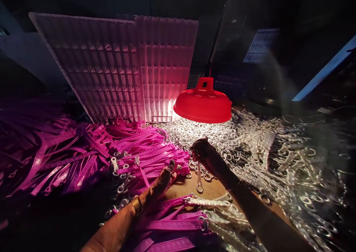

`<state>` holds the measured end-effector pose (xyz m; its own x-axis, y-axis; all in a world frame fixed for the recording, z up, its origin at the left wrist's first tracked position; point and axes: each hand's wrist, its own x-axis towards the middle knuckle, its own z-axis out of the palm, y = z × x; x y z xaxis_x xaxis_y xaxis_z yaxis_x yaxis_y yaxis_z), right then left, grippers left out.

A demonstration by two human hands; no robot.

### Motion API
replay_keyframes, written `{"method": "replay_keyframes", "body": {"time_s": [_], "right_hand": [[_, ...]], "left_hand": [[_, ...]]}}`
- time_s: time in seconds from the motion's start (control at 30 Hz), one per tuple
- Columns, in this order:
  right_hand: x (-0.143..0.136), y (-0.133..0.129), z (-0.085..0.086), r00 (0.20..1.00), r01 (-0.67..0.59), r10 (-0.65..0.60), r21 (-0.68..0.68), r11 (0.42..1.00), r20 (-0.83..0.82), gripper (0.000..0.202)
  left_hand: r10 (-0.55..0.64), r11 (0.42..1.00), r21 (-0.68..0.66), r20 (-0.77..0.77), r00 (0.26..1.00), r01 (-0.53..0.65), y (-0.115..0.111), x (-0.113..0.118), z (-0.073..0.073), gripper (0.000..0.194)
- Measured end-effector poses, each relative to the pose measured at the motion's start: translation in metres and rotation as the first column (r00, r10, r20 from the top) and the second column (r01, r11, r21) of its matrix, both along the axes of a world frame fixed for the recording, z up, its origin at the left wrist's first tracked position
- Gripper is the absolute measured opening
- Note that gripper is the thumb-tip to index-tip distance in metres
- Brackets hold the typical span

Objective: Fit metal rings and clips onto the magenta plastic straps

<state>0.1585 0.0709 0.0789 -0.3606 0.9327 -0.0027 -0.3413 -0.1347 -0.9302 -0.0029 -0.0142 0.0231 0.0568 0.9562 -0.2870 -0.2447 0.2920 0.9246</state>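
**Pink straps and metal rings under a red lamp**

A dark workroom is surrounding a brown worktop (191, 187), and a red lamp (203, 103) is hanging low over it, lighting only the middle. Behind the lamp, to its left, white ribbed trays (116, 66) are leaning upright. Below and left of the lamp a big heap of pink straps (83, 152) is spreading out; right of the lamp and beneath it a wide bed of loose metal rings (278, 152) is glinting.

Just below the lamp, the right hand (204, 153) is closing its fingers around a short ring-ended chain piece (199, 178), which is hanging down over the bare patch of worktop. Lower and left of the lamp, the left hand (162, 183) is pinching narrow at the edge of the pink heap; what exactly it is gripping is too small to tell.

Judging by the piles, a good many straps nearest the person are already carrying rings and white chain (211, 202), while a large stock of loose rings is waiting, so the work looks well under way yet far from finished.

No brand, label or readable writing is showing; a pale sheet far right of the lamp is too blurred to read.
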Motion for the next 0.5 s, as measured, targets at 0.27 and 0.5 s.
{"method": "replay_keyframes", "body": {"time_s": [0.27,0.5], "right_hand": [[-0.014,-0.034,-0.046,0.965,-0.045,-0.018,0.233,0.971,0.262,0.030],[-0.024,-0.043,-0.055,0.887,-0.063,-0.134,0.402,0.913,0.442,0.014]], "left_hand": [[0.163,0.987,-0.031,0.247,0.955,-0.160,0.000,0.003,0.004,0.055],[0.161,0.987,-0.016,0.258,0.953,-0.162,-0.003,0.008,0.012,0.065]]}}
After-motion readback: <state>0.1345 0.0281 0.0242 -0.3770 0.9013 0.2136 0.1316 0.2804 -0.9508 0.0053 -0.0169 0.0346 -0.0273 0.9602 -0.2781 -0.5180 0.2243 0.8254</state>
